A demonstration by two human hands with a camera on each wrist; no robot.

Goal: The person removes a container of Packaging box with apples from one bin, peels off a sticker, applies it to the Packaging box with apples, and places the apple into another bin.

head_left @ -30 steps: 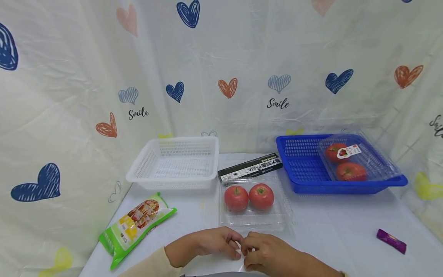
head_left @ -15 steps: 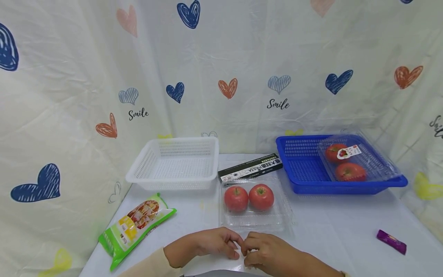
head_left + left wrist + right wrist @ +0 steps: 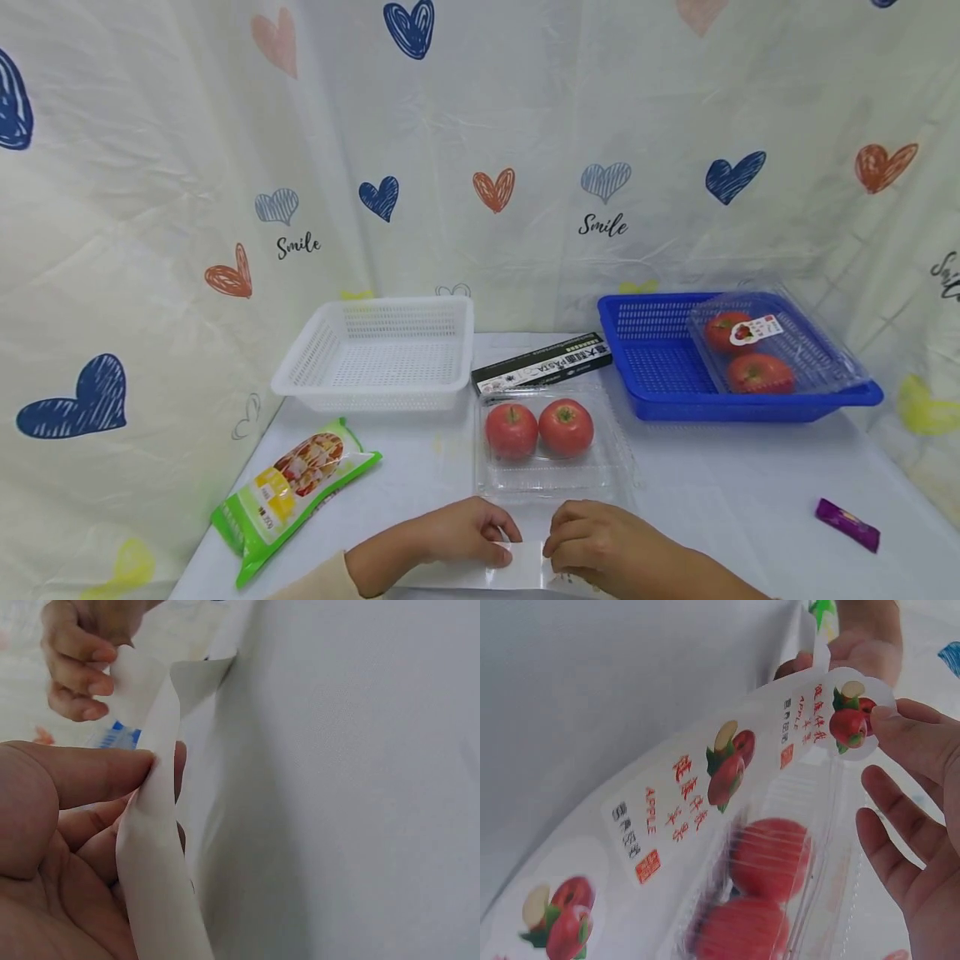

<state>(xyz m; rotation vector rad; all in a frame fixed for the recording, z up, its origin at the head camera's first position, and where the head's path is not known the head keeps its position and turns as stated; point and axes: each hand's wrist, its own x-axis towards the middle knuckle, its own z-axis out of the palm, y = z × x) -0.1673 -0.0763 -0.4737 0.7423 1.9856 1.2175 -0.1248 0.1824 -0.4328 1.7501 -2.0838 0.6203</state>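
A strip of apple stickers (image 3: 705,780), white with printed red apples and red lettering, stretches between the two hands near the table's front edge. My left hand (image 3: 461,533) pinches it between thumb and fingers; the left wrist view shows the plain back of the strip (image 3: 157,855). My right hand (image 3: 607,542) pinches the rounded end sticker (image 3: 855,716) at its edge with the thumb. In the left wrist view the strip bends sharply near that end. Just beyond the hands, two red apples (image 3: 566,427) sit in a clear plastic clamshell box (image 3: 540,477).
A white basket (image 3: 375,387) stands back left, a blue basket (image 3: 720,408) back right holding a labelled apple box (image 3: 810,350). Between them lies a black pasta box (image 3: 543,362). A green food packet (image 3: 296,492) is at left, a purple wrapped snack (image 3: 847,525) at right.
My hands, close together before, have drawn apart sideways. The right hand has moved right, and more of the shiny strip shows between them.
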